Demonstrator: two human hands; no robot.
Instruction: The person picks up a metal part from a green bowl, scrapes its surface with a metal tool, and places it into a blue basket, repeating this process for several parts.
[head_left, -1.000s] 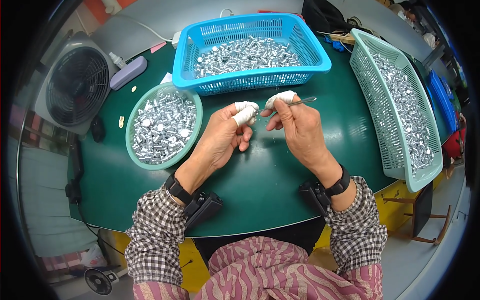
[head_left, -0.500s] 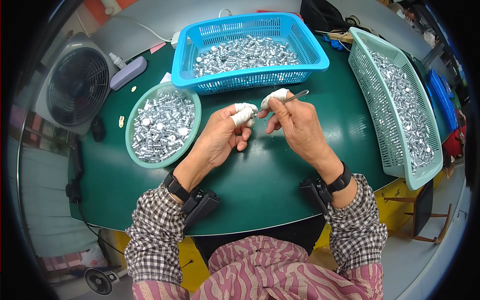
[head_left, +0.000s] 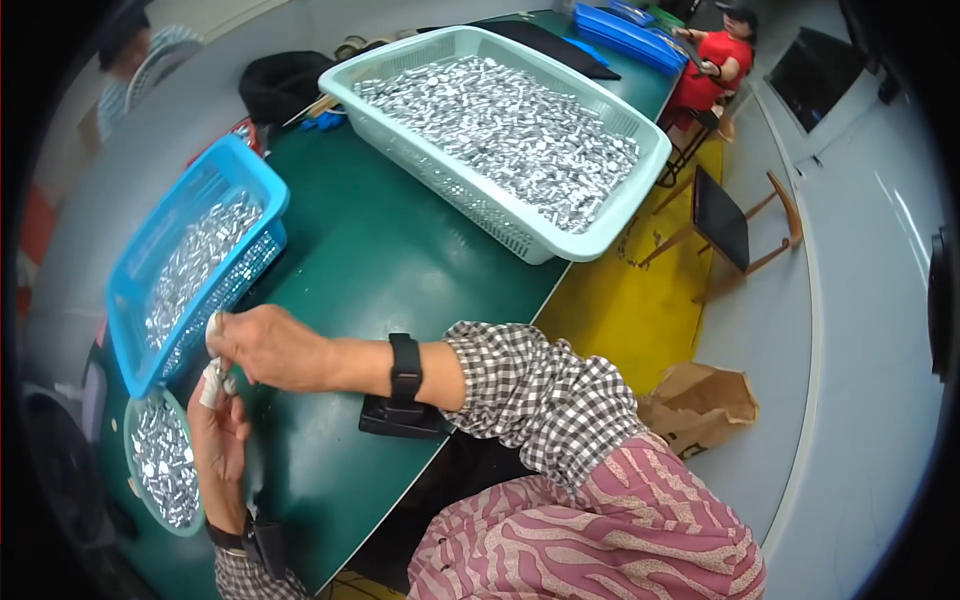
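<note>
My right hand (head_left: 275, 348) is closed in a pinch, white tape on a finger, beside the blue basket's near end. The thin metal rod seen in it half a second ago is hidden now. Just below it my left hand (head_left: 220, 435), also taped at the fingertips, pinches what looks like a small silvery metal part, mostly covered by the fingers. Close by on the left stands a round pale green basket (head_left: 128, 440) of small silvery metal parts (head_left: 165, 465). The blue basket (head_left: 275, 185) holds more of them.
A large pale green basket (head_left: 545, 245) full of metal parts stands at the green table's (head_left: 360, 240) right edge. Blue trays (head_left: 630, 38) lie at the far end. A person in red (head_left: 722, 65), a chair (head_left: 722, 220) and a paper bag (head_left: 700, 405) are on the right.
The view has swung to the right, so the hands and the blue basket now sit at the left. My hands remain close together. The rod has gone out of sight.
</note>
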